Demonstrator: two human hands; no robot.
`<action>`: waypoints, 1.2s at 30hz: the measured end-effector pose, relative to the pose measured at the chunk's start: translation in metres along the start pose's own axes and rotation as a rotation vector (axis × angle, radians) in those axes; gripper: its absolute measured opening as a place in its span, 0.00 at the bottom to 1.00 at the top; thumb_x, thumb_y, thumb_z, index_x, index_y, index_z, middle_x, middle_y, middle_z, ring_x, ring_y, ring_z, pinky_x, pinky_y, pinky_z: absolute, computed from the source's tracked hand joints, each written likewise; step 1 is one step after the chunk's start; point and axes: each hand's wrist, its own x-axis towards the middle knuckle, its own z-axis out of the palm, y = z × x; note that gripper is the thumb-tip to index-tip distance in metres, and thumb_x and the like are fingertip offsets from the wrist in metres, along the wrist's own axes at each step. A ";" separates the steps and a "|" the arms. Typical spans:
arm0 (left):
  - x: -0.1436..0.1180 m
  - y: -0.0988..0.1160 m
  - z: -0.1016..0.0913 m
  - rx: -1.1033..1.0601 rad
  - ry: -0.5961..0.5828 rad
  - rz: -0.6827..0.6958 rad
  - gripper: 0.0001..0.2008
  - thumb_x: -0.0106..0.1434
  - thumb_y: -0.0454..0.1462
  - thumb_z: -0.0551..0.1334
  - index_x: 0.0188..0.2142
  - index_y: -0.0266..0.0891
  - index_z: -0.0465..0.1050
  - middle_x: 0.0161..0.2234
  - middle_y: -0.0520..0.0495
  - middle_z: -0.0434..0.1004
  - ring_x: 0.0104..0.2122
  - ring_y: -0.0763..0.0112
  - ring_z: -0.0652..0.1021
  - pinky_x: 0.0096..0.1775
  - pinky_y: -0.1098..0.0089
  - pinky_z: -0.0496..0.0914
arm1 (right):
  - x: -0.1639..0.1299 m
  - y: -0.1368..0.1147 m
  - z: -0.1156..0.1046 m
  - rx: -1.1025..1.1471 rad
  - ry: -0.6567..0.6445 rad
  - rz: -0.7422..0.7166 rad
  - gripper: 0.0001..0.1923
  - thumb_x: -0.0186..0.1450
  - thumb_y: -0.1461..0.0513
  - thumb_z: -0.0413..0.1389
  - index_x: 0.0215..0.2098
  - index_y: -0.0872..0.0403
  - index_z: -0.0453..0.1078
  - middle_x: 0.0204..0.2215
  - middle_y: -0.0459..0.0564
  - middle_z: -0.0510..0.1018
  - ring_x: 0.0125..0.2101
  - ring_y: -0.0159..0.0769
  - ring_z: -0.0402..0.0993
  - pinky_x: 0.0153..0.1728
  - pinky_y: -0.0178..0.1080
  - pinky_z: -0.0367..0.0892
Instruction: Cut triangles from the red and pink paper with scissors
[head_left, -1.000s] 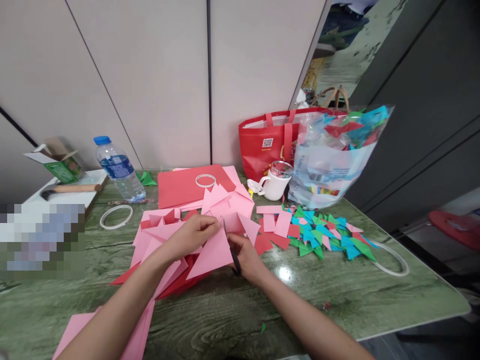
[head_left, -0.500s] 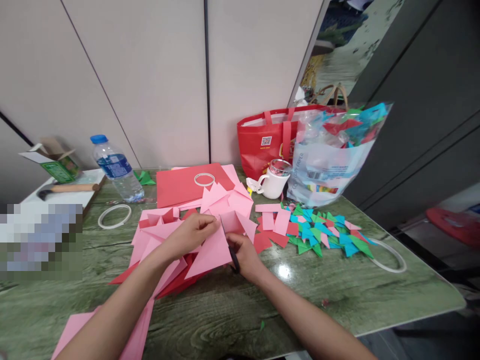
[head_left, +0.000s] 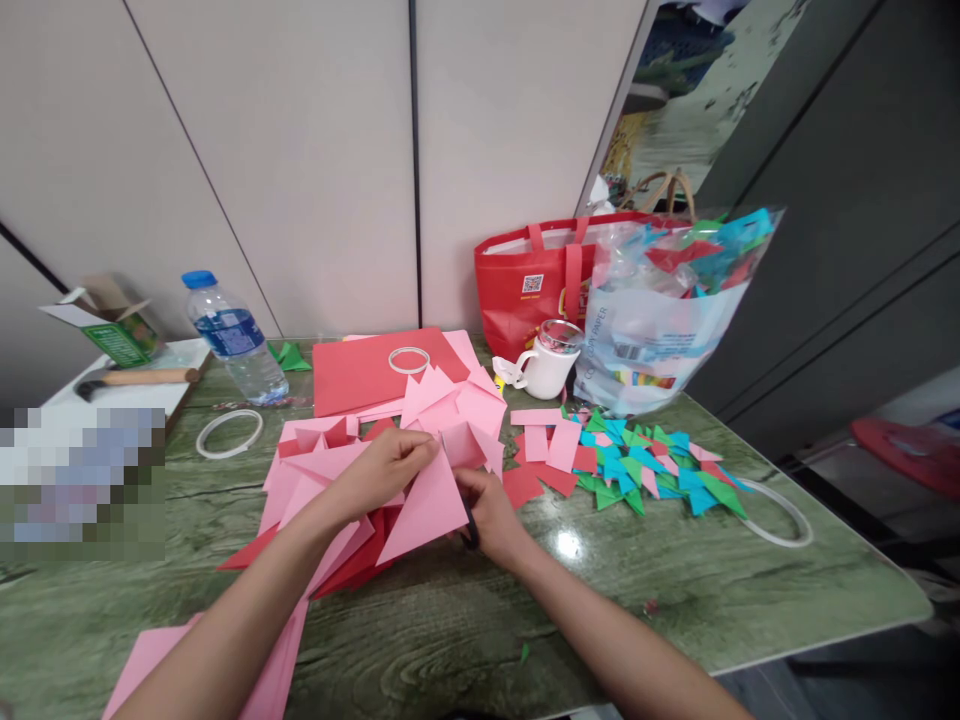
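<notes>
left hand point(head_left: 386, 468) pinches the pink triangle point(head_left: 424, 510), right hand point(head_left: 487, 512) grips dark scissors point(head_left: 469, 528). i'd keep the paper taut, cut slow along the fold.

Pink triangle point(head_left: 427, 508): matt paper, smooth, with a crisp folded edge. Loose pink sheets point(head_left: 450, 405) and red sheet point(head_left: 360, 372): the same matt paper. Small folded pieces point(head_left: 645, 468) in green, blue and red: paper, slightly sheened. Table point(head_left: 450, 640): green, wood-grain pattern, glossy finish with a bright reflection. Water bottle point(head_left: 231, 338): clear plastic, blue plastic cap. Mug point(head_left: 547, 372): white, glossy, probably ceramic. Clear bag point(head_left: 660, 320): thin, shiny plastic film. Red tote point(head_left: 525, 285): faintly glossy, apparently coated fabric.
</notes>
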 end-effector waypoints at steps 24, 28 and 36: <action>-0.003 0.000 -0.017 0.157 -0.087 -0.019 0.17 0.59 0.41 0.50 0.17 0.39 0.49 0.18 0.56 0.47 0.19 0.78 0.54 0.21 0.75 0.50 | -0.003 -0.004 0.004 -0.046 0.049 0.131 0.10 0.45 0.61 0.62 0.22 0.58 0.67 0.09 0.39 0.66 0.08 0.22 0.59 0.08 0.25 0.54; -0.013 0.002 -0.043 0.272 -0.047 -0.052 0.18 0.59 0.45 0.51 0.18 0.38 0.54 0.18 0.56 0.51 0.18 0.78 0.55 0.21 0.75 0.51 | -0.006 -0.007 0.005 -0.079 0.052 0.115 0.13 0.48 0.57 0.62 0.25 0.58 0.68 0.11 0.40 0.68 0.10 0.22 0.61 0.11 0.26 0.58; -0.021 -0.005 -0.058 0.855 0.346 -0.147 0.07 0.55 0.35 0.55 0.31 0.38 0.71 0.31 0.43 0.73 0.31 0.62 0.72 0.31 0.69 0.62 | -0.011 -0.001 0.006 -0.127 -0.041 0.031 0.14 0.49 0.55 0.62 0.26 0.57 0.68 0.13 0.40 0.69 0.12 0.24 0.63 0.13 0.28 0.61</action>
